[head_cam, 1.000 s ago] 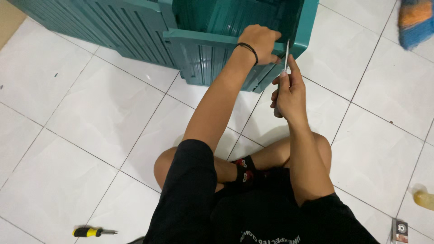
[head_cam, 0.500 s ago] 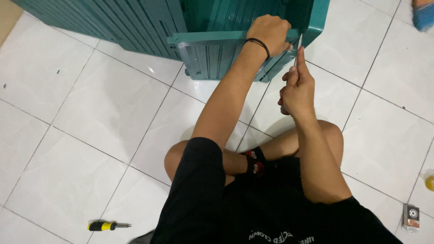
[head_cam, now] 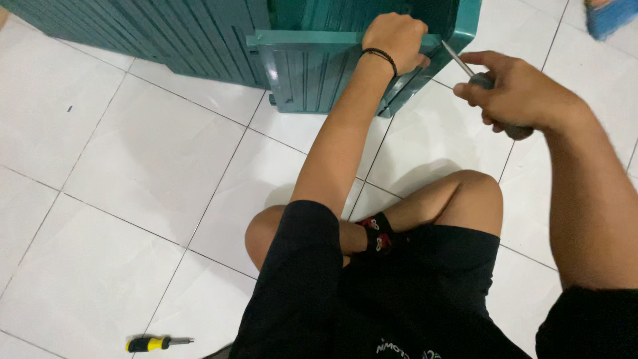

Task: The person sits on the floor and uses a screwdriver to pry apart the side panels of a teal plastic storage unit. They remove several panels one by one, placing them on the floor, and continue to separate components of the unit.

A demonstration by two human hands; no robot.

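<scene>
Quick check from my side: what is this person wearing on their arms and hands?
Both hands are bare, with no gloves. The left hand has a thin black band around its wrist. The right hand wears nothing. Both forearms are uncovered; short black sleeves end near the elbows.

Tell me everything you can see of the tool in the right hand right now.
The screwdriver has a slim bare-metal shaft and a dark handle, mostly hidden inside the right hand, which grips it in a closed fist. It lies tilted, shaft pointing up and left, with its tip at the corner of the teal plastic panel, just beside the left hand that grips the panel's top edge. Whether the tip touches the plastic cannot be told. The tip's type is too small to see.
</scene>
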